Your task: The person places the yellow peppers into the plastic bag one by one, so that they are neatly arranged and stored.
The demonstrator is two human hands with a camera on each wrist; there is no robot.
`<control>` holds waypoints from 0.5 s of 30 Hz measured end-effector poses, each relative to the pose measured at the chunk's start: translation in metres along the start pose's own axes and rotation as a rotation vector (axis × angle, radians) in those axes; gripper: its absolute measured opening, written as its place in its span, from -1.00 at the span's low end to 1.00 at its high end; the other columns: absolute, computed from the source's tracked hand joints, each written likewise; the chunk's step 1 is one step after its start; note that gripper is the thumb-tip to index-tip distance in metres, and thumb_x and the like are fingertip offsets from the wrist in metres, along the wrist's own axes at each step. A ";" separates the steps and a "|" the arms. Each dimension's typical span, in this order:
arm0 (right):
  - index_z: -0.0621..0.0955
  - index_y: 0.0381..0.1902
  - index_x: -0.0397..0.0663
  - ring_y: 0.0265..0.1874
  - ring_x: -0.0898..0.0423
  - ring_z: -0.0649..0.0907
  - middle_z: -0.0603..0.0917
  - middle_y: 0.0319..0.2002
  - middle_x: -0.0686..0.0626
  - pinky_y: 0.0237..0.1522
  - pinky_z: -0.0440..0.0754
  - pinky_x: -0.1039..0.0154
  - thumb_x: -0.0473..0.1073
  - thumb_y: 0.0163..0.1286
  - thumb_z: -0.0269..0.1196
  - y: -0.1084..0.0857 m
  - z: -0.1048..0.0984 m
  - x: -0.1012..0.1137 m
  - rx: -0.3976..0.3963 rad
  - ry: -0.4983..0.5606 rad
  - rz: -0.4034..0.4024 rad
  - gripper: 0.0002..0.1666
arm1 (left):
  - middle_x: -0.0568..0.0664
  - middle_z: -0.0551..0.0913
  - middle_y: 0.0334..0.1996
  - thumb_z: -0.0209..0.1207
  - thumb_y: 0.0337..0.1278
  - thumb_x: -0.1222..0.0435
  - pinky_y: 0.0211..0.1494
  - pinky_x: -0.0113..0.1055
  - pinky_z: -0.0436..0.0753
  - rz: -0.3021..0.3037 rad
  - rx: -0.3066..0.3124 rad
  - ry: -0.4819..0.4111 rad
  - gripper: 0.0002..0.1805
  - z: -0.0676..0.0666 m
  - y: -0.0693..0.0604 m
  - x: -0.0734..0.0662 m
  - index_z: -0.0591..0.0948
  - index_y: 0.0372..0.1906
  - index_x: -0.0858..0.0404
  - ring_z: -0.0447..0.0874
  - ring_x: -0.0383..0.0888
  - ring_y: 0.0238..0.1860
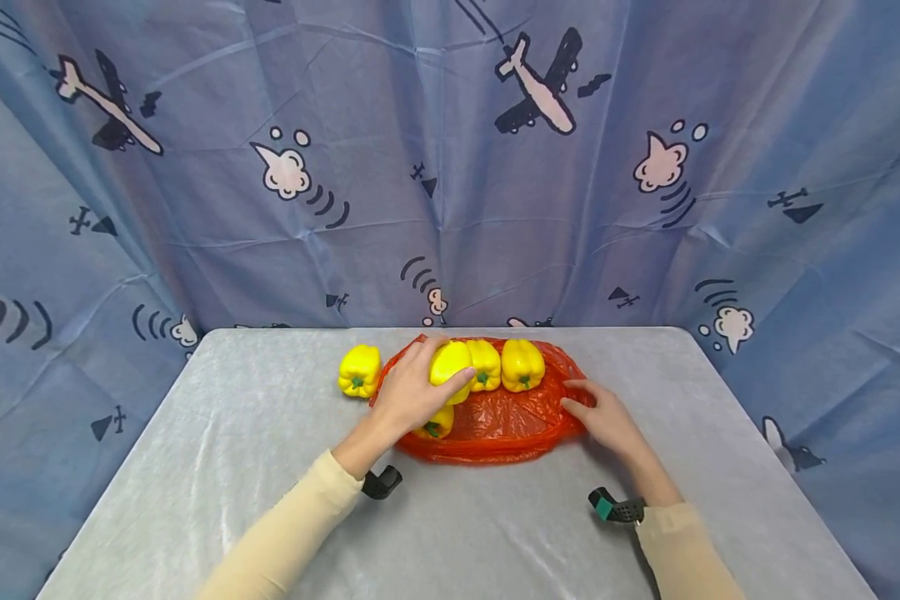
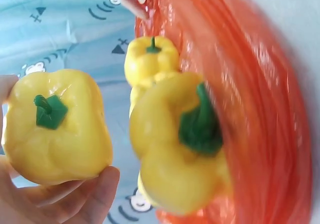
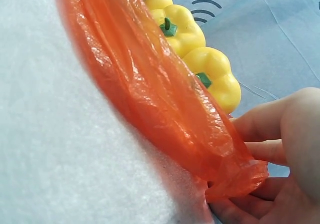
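Note:
My left hand (image 1: pixel 408 393) grips a yellow bell pepper (image 1: pixel 451 371) over the left part of a red plastic bag (image 1: pixel 495 421). In the left wrist view, thumb and fingers wrap the sides of that pepper (image 2: pixel 60 139), its green stem facing the camera. Inside the spread bag sit more yellow peppers: one at the right (image 1: pixel 522 367), one beside it (image 1: pixel 485 367), and another near the front left (image 1: pixel 437 425), partly covered by my left hand. At the bag's right end, my right hand (image 1: pixel 607 421) holds the gathered edge (image 3: pixel 240 181) between its fingers.
Another yellow pepper (image 1: pixel 360 372) stands on the table just left of the bag. The table has a pale grey cloth (image 1: pixel 495 533). Behind its far edge hangs a blue curtain (image 1: pixel 390 167) with airplane prints.

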State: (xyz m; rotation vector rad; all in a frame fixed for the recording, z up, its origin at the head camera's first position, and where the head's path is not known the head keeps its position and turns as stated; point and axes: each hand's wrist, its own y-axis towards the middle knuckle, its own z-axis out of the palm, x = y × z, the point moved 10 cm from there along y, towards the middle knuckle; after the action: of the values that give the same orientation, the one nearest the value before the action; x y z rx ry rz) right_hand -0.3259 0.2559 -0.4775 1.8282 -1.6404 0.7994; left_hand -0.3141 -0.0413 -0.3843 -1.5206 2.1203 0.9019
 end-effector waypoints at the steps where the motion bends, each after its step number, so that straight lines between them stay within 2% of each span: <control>1: 0.48 0.33 -0.33 0.42 -0.42 0.28 0.40 0.37 -0.45 0.43 0.15 -0.33 -0.13 0.52 0.20 0.000 0.000 0.000 -0.001 0.001 -0.002 -0.46 | 0.03 0.52 0.31 0.12 0.21 -0.36 0.25 0.08 0.53 -0.002 0.006 -0.004 -0.18 0.003 0.000 -0.001 0.42 0.42 0.04 0.53 0.06 0.25; 9: 0.48 0.33 -0.33 0.43 -0.41 0.27 0.40 0.37 -0.45 0.43 0.15 -0.33 -0.15 0.51 0.20 -0.001 0.000 0.000 -0.005 0.012 -0.006 -0.47 | 0.05 0.54 0.21 0.09 0.20 -0.38 0.11 0.04 0.58 -0.001 0.041 -0.014 -0.12 0.026 0.000 -0.012 0.41 0.44 0.09 0.56 0.04 0.08; 15: 0.48 0.33 -0.33 0.42 -0.41 0.28 0.40 0.37 -0.46 0.43 0.16 -0.33 -0.15 0.51 0.21 -0.001 0.000 0.000 -0.005 0.011 -0.005 -0.46 | 0.02 0.57 0.11 0.06 0.20 -0.41 -0.03 -0.06 0.61 0.028 0.037 -0.004 -0.15 0.035 0.001 -0.025 0.43 0.40 0.06 0.56 -0.02 -0.02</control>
State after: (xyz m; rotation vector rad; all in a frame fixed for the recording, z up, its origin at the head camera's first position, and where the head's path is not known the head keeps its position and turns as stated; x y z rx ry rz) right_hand -0.3250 0.2562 -0.4773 1.8207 -1.6291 0.8017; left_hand -0.3088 0.0004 -0.3936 -1.4735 2.1486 0.8702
